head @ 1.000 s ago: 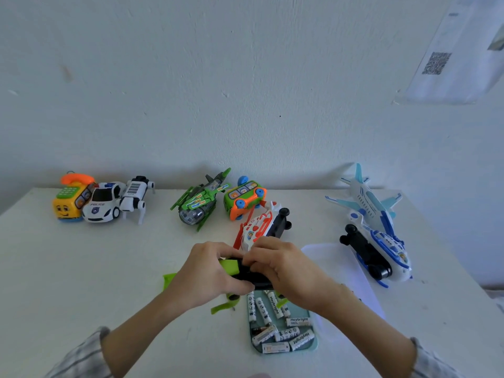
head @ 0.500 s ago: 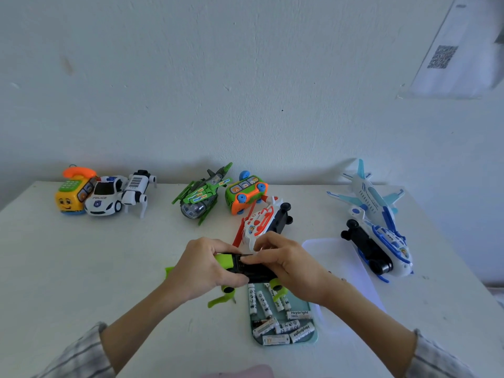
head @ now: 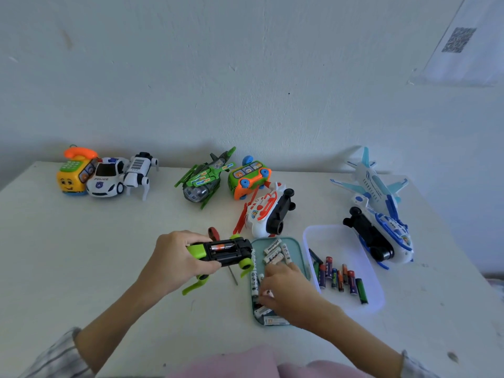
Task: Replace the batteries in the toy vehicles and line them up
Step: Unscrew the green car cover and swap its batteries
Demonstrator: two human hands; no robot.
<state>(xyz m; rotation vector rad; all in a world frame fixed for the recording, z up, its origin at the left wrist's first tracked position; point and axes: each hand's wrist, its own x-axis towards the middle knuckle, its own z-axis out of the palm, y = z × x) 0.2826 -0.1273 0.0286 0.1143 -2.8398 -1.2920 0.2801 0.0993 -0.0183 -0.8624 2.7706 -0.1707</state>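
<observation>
A white table (head: 81, 255) is being backed by a pale, roughly plastered wall (head: 245, 77). A brownish smear (head: 66, 39) is being shown high on the wall's left, and a small dark speck (head: 289, 93) nearer its middle. A clear sheet (head: 469, 64) bearing a blurred QR code (head: 459, 39) is being displayed at the upper right. Pink cloth (head: 245, 364) is being cut off by the bottom edge. A dark spot (head: 452, 356) is being seen on the table's near right.

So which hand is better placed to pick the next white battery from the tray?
The right hand: it is already over the teal tray of white batteries. The left hand is busy holding the green car.
</observation>
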